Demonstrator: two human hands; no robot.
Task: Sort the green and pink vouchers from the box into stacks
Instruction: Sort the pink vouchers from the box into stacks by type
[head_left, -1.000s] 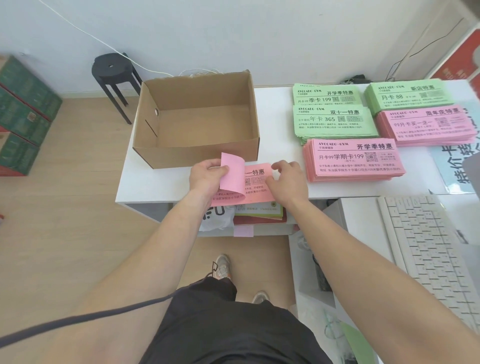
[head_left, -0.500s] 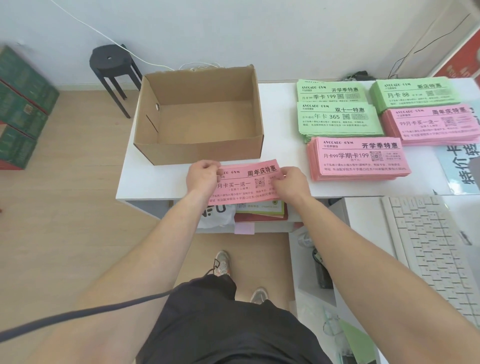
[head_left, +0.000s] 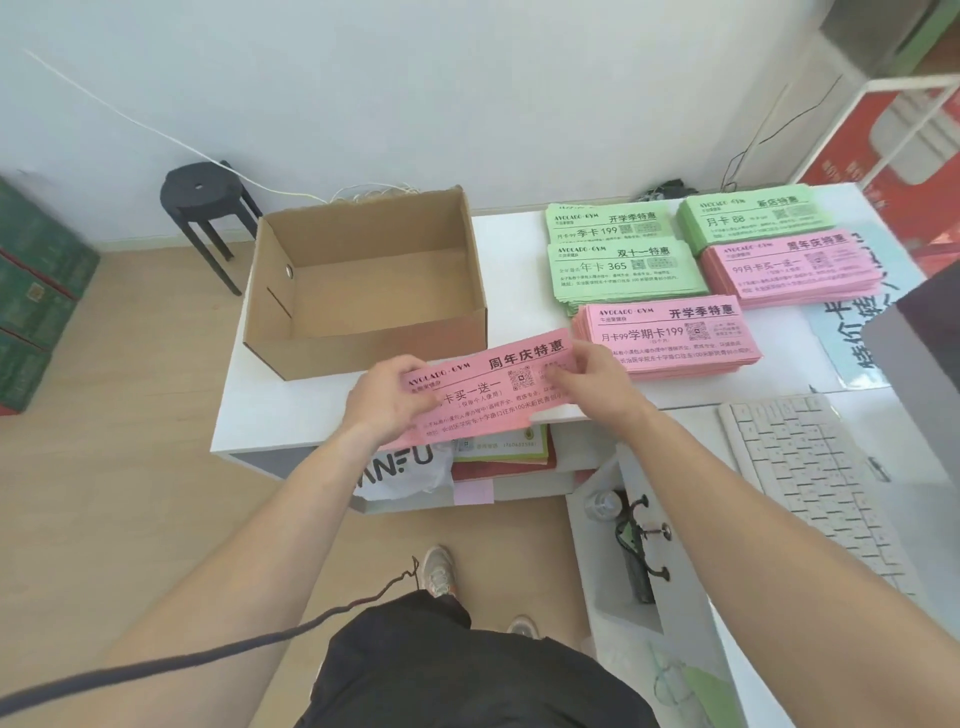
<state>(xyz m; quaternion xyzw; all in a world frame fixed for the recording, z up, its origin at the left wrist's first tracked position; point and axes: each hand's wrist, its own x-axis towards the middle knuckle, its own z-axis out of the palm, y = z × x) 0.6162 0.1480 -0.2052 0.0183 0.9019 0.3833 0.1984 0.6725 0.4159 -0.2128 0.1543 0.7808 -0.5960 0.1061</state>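
Here both hands — left hand (head_left: 387, 400), right hand (head_left: 597, 384) — pinch the pink voucher (head_left: 493, 387) by its ends.

I see thin matt pink paper in the voucher (head_left: 498, 395) nearest me, rough brown corrugated cardboard in the box (head_left: 363, 296) beyond it, a smooth white table top (head_left: 509, 270), a matt white plastic keyboard (head_left: 810, 483) at right, and pale wood-look flooring (head_left: 130, 441) at left.

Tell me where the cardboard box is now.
In the head view the cardboard box stands on the left part of the table, behind the pink voucher and left of the green stacks.
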